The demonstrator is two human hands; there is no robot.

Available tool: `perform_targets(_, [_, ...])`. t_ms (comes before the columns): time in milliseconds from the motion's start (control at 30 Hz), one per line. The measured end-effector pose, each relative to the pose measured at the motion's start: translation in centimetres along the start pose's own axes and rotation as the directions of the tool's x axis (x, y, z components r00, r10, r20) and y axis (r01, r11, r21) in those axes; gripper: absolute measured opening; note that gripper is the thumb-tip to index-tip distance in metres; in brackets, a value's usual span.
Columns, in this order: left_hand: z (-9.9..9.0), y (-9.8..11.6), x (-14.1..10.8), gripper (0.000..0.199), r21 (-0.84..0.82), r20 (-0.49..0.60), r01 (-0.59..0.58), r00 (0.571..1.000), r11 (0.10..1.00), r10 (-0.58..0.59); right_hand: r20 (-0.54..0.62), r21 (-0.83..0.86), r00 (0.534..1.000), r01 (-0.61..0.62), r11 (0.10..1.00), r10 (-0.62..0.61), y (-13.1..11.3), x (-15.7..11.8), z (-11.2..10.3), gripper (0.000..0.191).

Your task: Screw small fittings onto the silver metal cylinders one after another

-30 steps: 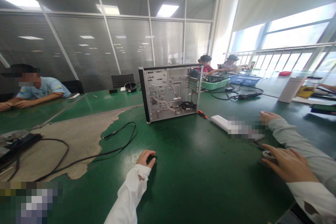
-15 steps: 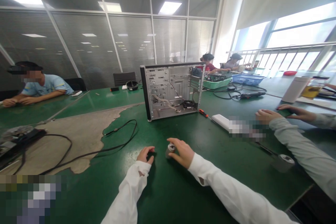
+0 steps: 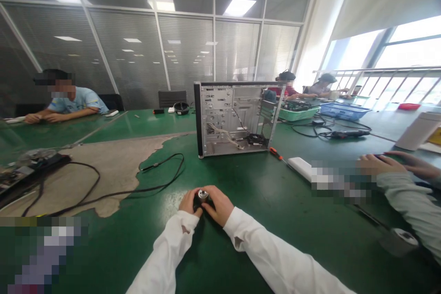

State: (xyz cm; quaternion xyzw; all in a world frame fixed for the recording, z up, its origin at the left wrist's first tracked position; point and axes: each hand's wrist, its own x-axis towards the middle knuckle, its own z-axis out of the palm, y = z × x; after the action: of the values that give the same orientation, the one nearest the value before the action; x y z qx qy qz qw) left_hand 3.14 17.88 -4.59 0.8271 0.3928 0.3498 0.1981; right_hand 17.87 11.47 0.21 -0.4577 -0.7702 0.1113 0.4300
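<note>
Between my two hands is a small grey metal cylinder point(image 3: 203, 196) with a pale round top and a dark centre, standing upright low over the green table. My right hand point(image 3: 217, 203) curls around its right side, thumb at the front. From the left, my left hand point(image 3: 189, 202) closes around the other side, its fingertips partly hidden behind the cylinder. Beyond my hands stands an open computer case point(image 3: 237, 119) with loose cables and a black fan inside. A red-and-black screwdriver point(image 3: 274, 153) lies by the case's right corner.
A black cable point(image 3: 138, 194) loops across the worn patch at left. A white box point(image 3: 299, 167) and another metal cylinder point(image 3: 399, 241) lie to the right, near a co-worker's hands point(image 3: 382, 164). Green point(image 3: 298, 114) and blue baskets point(image 3: 344, 111) stand behind the case.
My right hand has carried the metal cylinder left to my left hand, which now closes around it too. The view has turned slightly left.
</note>
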Motion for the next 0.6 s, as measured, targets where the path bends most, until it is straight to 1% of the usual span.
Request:
perform_targets(100, [-0.11,0.16,-0.05,0.052,-0.003,0.007,0.02,1.0,1.0,-0.02,-0.005,0.004,1.0,-0.006,1.0,0.006,0.04,0.02,-0.14,0.036])
perform_targets(200, [-0.47,0.53,-0.07,0.051,-0.006,0.042,0.033,0.999,0.999,-0.033,-0.002,-0.002,1.0,-0.007,1.0,0.007,0.23,-0.02,-0.01,0.033])
perform_targets(367, [-0.94,0.91,-0.02,0.049,-0.004,0.077,0.026,0.997,1.0,-0.026,0.012,-0.004,1.0,-0.025,1.0,0.025,0.24,0.03,0.01,0.032])
perform_targets(500, [-0.91,0.77,0.01,0.049,0.014,0.087,0.029,0.996,0.999,-0.03,0.014,0.028,0.998,-0.057,0.998,0.057,0.17,0.1,0.02,0.031])
perform_targets(600, [-0.75,0.74,0.04,0.047,0.024,0.089,0.031,0.995,0.999,-0.033,-0.008,0.063,0.996,-0.088,0.994,0.089,0.28,0.09,0.22,0.032])
